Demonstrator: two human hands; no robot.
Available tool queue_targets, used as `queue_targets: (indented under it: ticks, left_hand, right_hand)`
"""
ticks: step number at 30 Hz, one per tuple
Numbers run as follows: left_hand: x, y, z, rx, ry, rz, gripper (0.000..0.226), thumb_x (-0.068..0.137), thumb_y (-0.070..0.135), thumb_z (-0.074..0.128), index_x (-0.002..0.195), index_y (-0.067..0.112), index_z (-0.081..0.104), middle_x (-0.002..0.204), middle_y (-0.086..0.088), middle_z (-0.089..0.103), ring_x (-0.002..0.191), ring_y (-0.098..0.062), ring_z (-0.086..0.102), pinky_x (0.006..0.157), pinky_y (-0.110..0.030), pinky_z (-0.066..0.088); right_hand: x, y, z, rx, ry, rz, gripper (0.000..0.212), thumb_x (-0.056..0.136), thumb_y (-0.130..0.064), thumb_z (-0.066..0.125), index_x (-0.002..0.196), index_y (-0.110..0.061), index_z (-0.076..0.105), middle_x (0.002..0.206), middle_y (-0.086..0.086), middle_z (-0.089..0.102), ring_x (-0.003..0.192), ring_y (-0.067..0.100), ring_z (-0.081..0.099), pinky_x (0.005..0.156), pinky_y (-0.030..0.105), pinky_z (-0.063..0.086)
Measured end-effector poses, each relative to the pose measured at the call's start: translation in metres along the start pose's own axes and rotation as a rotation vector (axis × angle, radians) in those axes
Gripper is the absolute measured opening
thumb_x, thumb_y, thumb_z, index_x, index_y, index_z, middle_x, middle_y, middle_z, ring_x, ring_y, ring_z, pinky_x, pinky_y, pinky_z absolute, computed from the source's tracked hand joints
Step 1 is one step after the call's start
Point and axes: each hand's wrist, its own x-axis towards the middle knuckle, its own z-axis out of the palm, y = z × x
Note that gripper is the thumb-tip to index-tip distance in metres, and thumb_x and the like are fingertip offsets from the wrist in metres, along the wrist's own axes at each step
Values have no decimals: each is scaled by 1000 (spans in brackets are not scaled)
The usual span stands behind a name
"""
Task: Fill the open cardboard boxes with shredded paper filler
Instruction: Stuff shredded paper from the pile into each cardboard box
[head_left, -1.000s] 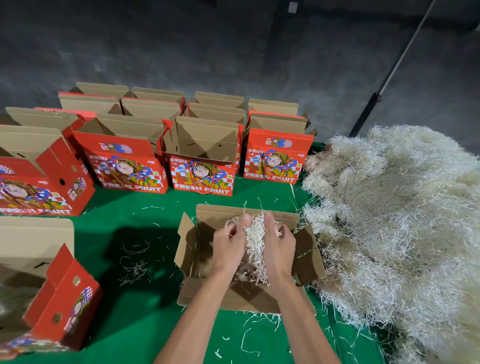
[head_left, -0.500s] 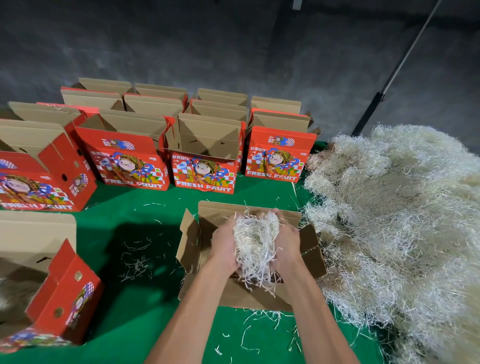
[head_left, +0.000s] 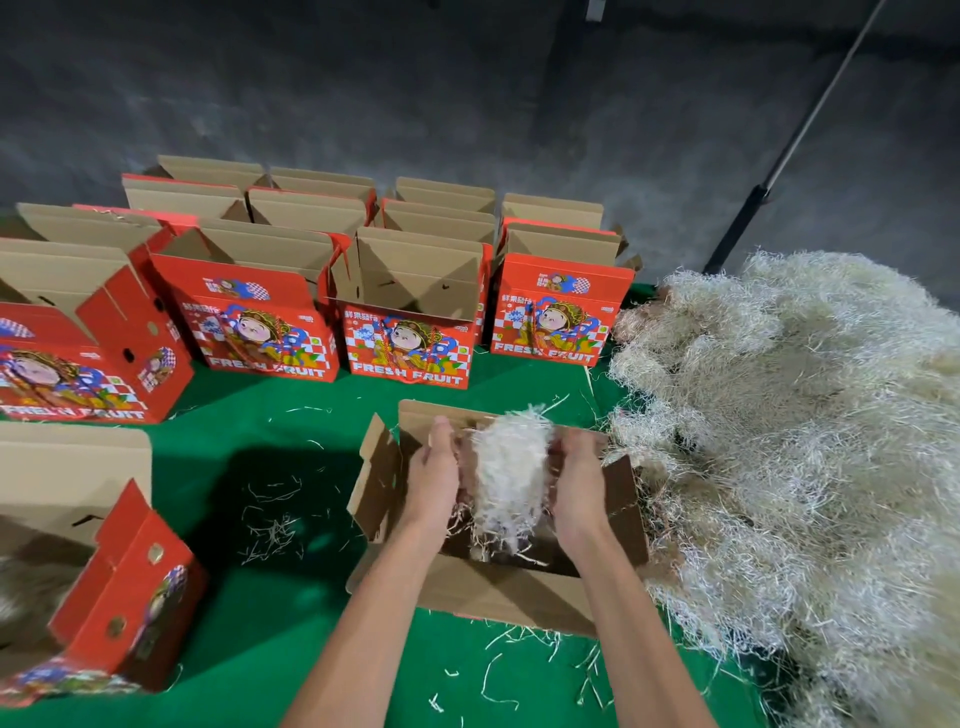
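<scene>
An open brown cardboard box (head_left: 498, 592) stands on the green table in front of me, its flaps spread. Over its opening, a blurred clump of pale shredded paper (head_left: 511, 478) hangs between my hands, its lower strands reaching into the box. My left hand (head_left: 434, 480) is just left of the clump and my right hand (head_left: 576, 486) just right of it. Both palms face inward with a narrow gap to the paper. A big heap of shredded paper filler (head_left: 789, 447) lies to the right, touching the box's right flap.
Several open red "FRESH FRUIT" boxes (head_left: 410, 332) stand in rows at the back and left. One tilted red box (head_left: 98, 597) sits at near left with filler inside. Loose strands litter the green tabletop (head_left: 270, 530). A dark pole (head_left: 748, 218) leans behind the heap.
My hands pressed the clump together above the box half a second ago. They have now drawn apart, and the clump is blurred and stretched downward between them.
</scene>
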Motion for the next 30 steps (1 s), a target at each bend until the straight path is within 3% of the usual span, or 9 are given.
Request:
queue_targets:
  ticks: [7,8,9,12,18,21,22,25,30]
  left_hand:
    - [-14,-4,18,5,71,70,92,77,84,50,146,25,38,143,3,47,133,-23,45,113,-48,33]
    - [-12,-7,18,18,83,88,82,85,76,49,146,23,39,144,0,47,133,-24,46,111,-46,35]
    - [-11,-9,19,18,70,130,70,91,70,47,140,20,46,135,-1,55,124,-23,53,106,-44,40]
    - [-12,-11,23,82,8,250,36,99,54,46,107,28,68,71,13,59,68,-7,55,65,-27,44]
    - [-18,-2,34,-115,-6,67,19,97,53,50,95,34,47,90,20,59,81,-2,52,75,-28,40]
    - [-20,-2,36,-112,56,122,21,97,51,54,91,31,49,88,19,58,81,1,51,70,-25,38]
    - [-19,-3,36,-112,73,147,19,97,50,54,94,32,50,93,16,58,85,-3,54,77,-27,40]
    - [-18,-6,38,-43,35,189,19,97,51,54,102,35,61,108,11,60,99,-9,55,93,-30,44]
    - [-16,1,30,-17,-124,4,11,94,34,58,95,23,60,74,-3,61,70,-16,59,67,-34,51]
  right_hand:
    - [-4,11,18,-309,39,-299,27,99,-44,54,80,-26,59,56,-18,49,45,0,47,48,16,33]
    - [-6,11,20,-311,75,-271,34,97,-56,49,93,-25,60,71,-8,68,59,-6,59,55,14,39]
    - [-7,9,21,-313,87,-191,50,94,-69,42,110,-25,59,110,-17,28,113,5,35,70,15,44]
    - [-4,9,23,-213,37,-14,73,85,-87,22,125,-35,55,109,-15,52,103,7,55,94,31,38]
    - [-6,13,29,-383,212,-276,68,102,-61,20,70,-17,61,61,3,63,55,15,58,59,36,46]
    - [-4,15,30,-226,164,-139,65,99,-67,20,118,-19,60,69,-15,59,63,-2,53,67,26,44]
    - [-4,13,31,-152,109,-51,44,97,-72,20,89,-32,36,78,-19,60,73,-4,55,75,24,45]
    - [-1,15,32,-97,60,47,72,90,-80,28,109,-22,66,94,-7,71,89,9,67,81,32,53]
    - [-4,9,27,-154,165,43,55,99,-63,38,75,-17,56,45,-10,53,39,4,47,47,22,40]
